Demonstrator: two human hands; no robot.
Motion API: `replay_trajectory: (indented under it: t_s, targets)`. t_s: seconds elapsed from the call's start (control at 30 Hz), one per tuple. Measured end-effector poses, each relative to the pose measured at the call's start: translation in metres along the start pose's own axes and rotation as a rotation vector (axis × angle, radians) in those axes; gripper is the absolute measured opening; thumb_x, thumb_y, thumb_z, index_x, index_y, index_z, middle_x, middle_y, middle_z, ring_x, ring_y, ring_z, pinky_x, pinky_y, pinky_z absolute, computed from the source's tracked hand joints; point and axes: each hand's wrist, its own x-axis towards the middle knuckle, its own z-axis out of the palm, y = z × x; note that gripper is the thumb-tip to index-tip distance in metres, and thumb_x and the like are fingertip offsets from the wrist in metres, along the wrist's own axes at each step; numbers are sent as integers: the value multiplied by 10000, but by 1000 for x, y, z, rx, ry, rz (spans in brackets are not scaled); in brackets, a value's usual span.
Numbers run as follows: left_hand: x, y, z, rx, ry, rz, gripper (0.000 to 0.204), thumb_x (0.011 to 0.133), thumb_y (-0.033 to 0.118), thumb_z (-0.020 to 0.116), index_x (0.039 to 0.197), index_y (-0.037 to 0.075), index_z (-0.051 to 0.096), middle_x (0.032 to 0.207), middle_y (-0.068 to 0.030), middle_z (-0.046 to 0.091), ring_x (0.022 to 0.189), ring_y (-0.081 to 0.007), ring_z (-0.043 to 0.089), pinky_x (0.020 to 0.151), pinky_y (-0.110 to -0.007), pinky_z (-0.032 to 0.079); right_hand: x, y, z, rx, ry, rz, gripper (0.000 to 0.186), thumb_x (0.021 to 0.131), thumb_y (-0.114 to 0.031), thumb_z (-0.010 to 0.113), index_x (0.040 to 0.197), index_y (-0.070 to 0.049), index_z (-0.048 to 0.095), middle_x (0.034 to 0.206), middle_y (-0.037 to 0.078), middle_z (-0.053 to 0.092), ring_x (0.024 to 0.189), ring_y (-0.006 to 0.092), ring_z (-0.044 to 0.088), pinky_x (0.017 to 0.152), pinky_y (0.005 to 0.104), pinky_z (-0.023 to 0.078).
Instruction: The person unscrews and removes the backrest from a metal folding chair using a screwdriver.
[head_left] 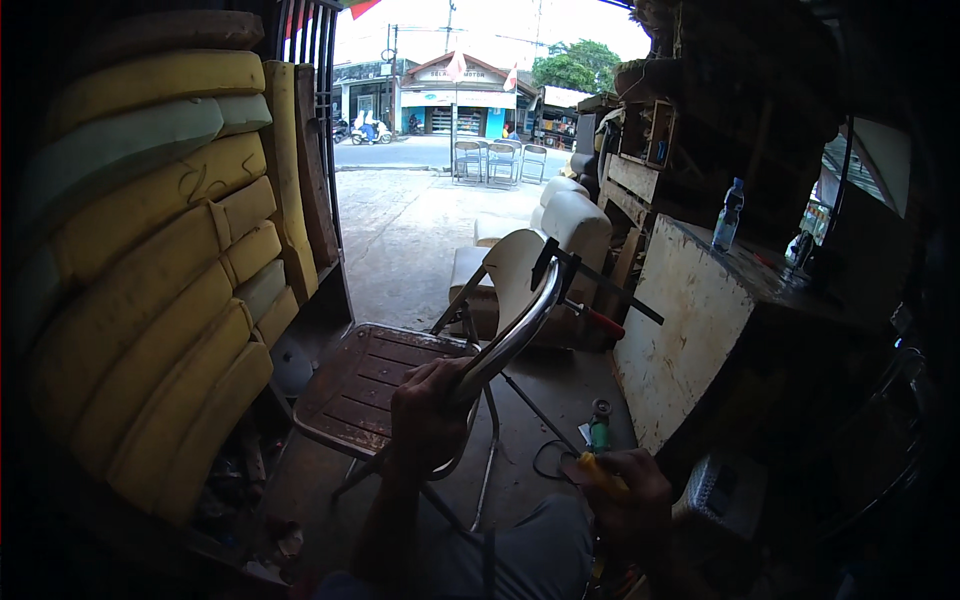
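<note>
A metal folding chair [372,378] with a rusty brown slatted seat stands in front of me. My left hand [430,415] is closed around the chromed tube of its backrest, at the near end. On the far end of the backrest sits a black bar clamp [620,297] with a red handle. Low on the right, my right hand [635,490] is closed on a yellow-handled tool [600,478], whose working end is too dark to make out. Just beyond this hand, a green angle grinder [600,432] lies on the floor.
Yellow foam cushions [150,240] are stacked high on the left. To the right, a worn cabinet [680,330] carries a plastic bottle [729,215]. Cream upholstered seats [575,225] stand beyond the chair. Several folding chairs [500,160] are outside near the road.
</note>
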Motion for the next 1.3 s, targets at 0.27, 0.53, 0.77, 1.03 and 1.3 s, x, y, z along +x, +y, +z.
replay_trajectory:
  t_s: [0.27,0.53,0.77,1.03,1.3]
  targets:
    - [-2,-1,-2,-3,-16,-30,229,838,65,652,1066,88,663,871,-143,679,859,-364,665,776,-429,507,11,-4,-14,855,-474,976,435,888,-244,726,1222,-3,587,871,78,664,661,114,580,610,301,512]
    - [-1,2,-1,11,-24,-41,281,816,51,658,1094,85,660,917,-145,679,884,-367,661,785,-428,509,-6,2,16,-43,29,68,320,850,-112,733,1139,-17,634,845,127,654,671,209,639,595,319,530]
    - [-1,2,0,-13,-32,-64,313,790,30,660,1097,93,660,902,-140,672,890,-372,656,794,-432,504,-9,6,8,131,-104,153,397,848,-120,743,1191,-6,580,949,134,642,635,187,599,579,286,495]
    - [-2,-4,0,22,-9,-9,294,794,35,653,1081,94,645,902,-130,665,873,-366,648,781,-431,493,6,-8,-4,902,-331,891,252,930,-171,669,1098,8,608,813,74,661,610,76,584,533,249,477]
    - [-1,-7,2,21,5,36,265,793,46,651,1056,77,641,882,-128,667,870,-356,651,797,-426,489,-1,-5,16,153,-14,306,210,898,-143,692,1036,4,631,838,107,645,635,168,608,570,299,506]
